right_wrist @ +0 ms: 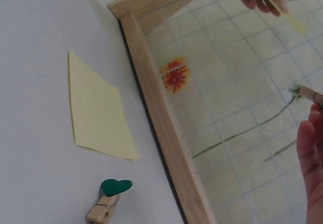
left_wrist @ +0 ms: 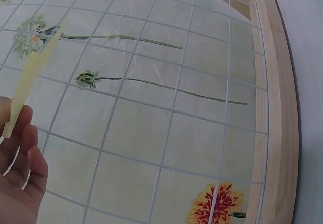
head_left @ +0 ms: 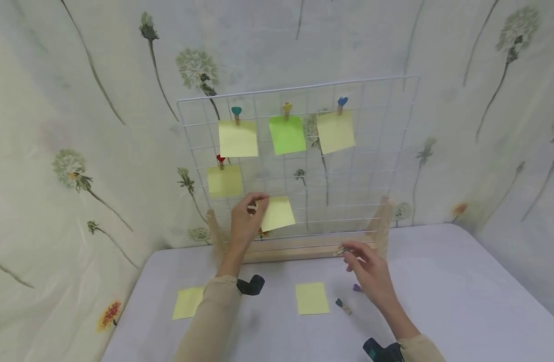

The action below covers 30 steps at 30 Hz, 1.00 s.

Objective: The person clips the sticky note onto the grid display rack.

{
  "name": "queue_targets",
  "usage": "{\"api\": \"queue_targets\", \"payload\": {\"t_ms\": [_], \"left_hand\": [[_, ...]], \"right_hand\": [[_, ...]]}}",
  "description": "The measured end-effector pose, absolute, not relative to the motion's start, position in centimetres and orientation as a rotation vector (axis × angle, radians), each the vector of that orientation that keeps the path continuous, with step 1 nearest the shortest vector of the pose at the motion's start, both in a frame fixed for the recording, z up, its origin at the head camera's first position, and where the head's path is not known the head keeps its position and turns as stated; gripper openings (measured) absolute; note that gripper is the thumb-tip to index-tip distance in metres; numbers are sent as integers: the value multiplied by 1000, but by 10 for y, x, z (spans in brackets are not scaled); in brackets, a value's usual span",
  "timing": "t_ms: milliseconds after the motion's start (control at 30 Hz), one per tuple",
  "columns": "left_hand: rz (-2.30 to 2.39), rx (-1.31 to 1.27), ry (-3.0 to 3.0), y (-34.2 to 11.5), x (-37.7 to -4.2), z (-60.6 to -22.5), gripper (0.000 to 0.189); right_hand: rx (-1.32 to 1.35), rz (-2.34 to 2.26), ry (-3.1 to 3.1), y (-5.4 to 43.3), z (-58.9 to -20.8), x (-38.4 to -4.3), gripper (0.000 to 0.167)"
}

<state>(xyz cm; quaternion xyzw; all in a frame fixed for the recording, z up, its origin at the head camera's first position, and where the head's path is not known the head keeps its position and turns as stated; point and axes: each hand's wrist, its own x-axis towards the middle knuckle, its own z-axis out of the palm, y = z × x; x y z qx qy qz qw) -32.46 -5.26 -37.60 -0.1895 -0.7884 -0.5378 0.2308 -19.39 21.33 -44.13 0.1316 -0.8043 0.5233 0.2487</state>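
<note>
My left hand (head_left: 247, 221) pinches a pale yellow sticky note (head_left: 279, 214) by its left edge, in front of the white wire grid (head_left: 327, 191). Seen nearly edge-on in the left wrist view, the same note (left_wrist: 30, 77) rises from my fingertips. Near the wooden stand's base (head_left: 299, 251), my right hand (head_left: 369, 271) holds a small wooden clothespin (head_left: 342, 251) between thumb and fingers. The right wrist view catches that clothespin (right_wrist: 311, 95) at the frame's edge; most of the hand is cut off there.
Heart-topped clothespins hold several notes on the grid, including a green note (head_left: 288, 134) and a lower yellow one (head_left: 224, 181). Loose notes (head_left: 312, 298) (head_left: 188, 303) lie on the white table (head_left: 440, 291), with a green-heart clothespin (head_left: 343, 306) and a purple heart (head_left: 357, 287) beside my right hand.
</note>
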Motion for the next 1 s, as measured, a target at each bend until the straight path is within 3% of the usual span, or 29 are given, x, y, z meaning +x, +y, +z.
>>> {"api": "queue_targets", "payload": {"t_ms": [1000], "left_hand": [[-1384, -587, -2207, -29, -335, -352, 12]], "right_hand": [[428, 1369, -2137, 205, -393, -205, 23]]}}
